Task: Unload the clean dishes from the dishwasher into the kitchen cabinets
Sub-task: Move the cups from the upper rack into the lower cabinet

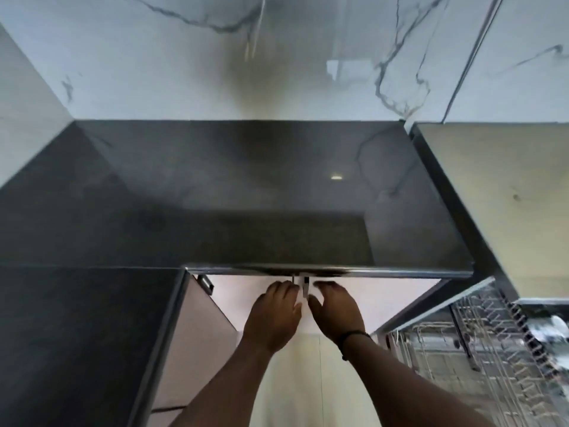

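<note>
Two pale pink base cabinet doors (pixel 369 300) sit under the dark countertop (pixel 246 180), and their metal handles (pixel 304 286) meet in the middle. My left hand (pixel 274 315) curls its fingers at the left handle. My right hand (pixel 337 309), a dark band on its wrist, curls round the right handle with its thumb beside the bar. Both doors look closed or nearly so. At the lower right, the dishwasher's wire rack (pixel 462 365) is pulled out. A blurred pale item (pixel 551 328) lies at its far edge.
The countertop turns a corner on the left, above another pink cabinet door (pixel 197 334) with its own handle (pixel 207 285). A marble-look wall (pixel 215 57) stands behind. A tall beige panel (pixel 492 195) rises on the right above the dishwasher.
</note>
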